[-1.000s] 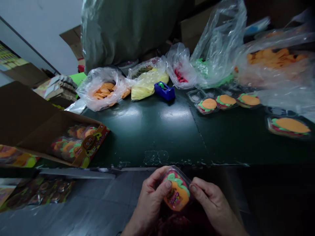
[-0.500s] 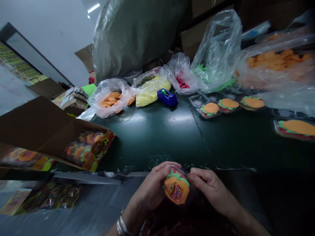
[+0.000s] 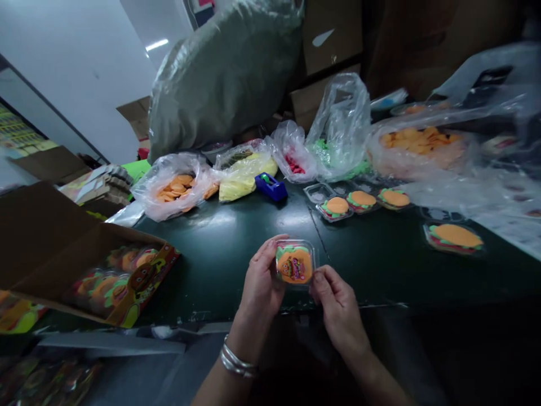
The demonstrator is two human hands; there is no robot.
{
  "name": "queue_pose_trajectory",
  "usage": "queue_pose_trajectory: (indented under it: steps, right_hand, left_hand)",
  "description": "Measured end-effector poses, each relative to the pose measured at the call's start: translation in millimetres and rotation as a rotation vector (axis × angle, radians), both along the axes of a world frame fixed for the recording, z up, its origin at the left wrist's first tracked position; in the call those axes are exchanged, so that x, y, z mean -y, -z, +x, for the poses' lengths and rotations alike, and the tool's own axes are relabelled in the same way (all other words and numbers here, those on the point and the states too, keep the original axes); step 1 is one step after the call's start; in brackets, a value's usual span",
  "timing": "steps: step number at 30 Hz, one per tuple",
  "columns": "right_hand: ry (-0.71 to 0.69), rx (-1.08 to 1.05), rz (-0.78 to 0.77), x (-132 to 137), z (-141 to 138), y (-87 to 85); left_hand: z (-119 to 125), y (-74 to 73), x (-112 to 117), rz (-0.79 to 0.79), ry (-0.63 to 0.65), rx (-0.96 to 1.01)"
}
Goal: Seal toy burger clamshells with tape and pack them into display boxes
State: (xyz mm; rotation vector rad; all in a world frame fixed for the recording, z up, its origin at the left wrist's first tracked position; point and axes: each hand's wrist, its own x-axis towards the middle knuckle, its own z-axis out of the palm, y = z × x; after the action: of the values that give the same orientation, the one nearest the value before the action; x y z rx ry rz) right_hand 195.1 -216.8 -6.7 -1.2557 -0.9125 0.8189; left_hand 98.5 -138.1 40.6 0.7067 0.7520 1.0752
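A clear plastic box with a burger-shaped piece inside (image 3: 295, 265) is held over the front of the dark green table (image 3: 211, 254). Its lid side, with a printed burger label, faces me. My left hand (image 3: 264, 276) is closed around the box's left edge, thumb on top. At the lower right corner, my right hand (image 3: 333, 299) pinches the box between thumb and fingers. Bangles circle my left wrist. Beyond the hands, a blue tape dispenser (image 3: 271, 186) stands on the table.
To the left, an open cardboard display box (image 3: 143, 282) holds several packed burgers. Plastic bags of orange pieces (image 3: 175, 189), yellow sheets (image 3: 236, 183), red pieces (image 3: 295, 164) and green pieces (image 3: 323, 149) line the back. Open clear boxes with burgers (image 3: 337, 207) sit at right, near another burger box (image 3: 454, 237).
Both hands have lifted the box up and forward, from below the table's edge to over it. The box is turned more upright and square to me. The camera view has shifted.
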Motion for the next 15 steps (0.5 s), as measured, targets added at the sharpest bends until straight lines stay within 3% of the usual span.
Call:
queue_pose_trajectory:
  steps: [4, 9, 15]
  right_hand:
    - [0.132, -0.064, 0.067, -11.7, 0.0, 4.9]
    - [0.181, -0.076, 0.139, -19.4, 9.1, -0.2]
    - [-0.019, -0.129, 0.094, -18.7, 20.4, 16.3]
  left_hand:
    - [22.5, -6.5, -2.8, 0.001, -0.040, 0.052]
    - [34.6, -12.2, 3.4, 0.023, -0.105, 0.111]
    - [22.8, 16.7, 5.4, -0.101, -0.141, 0.130]
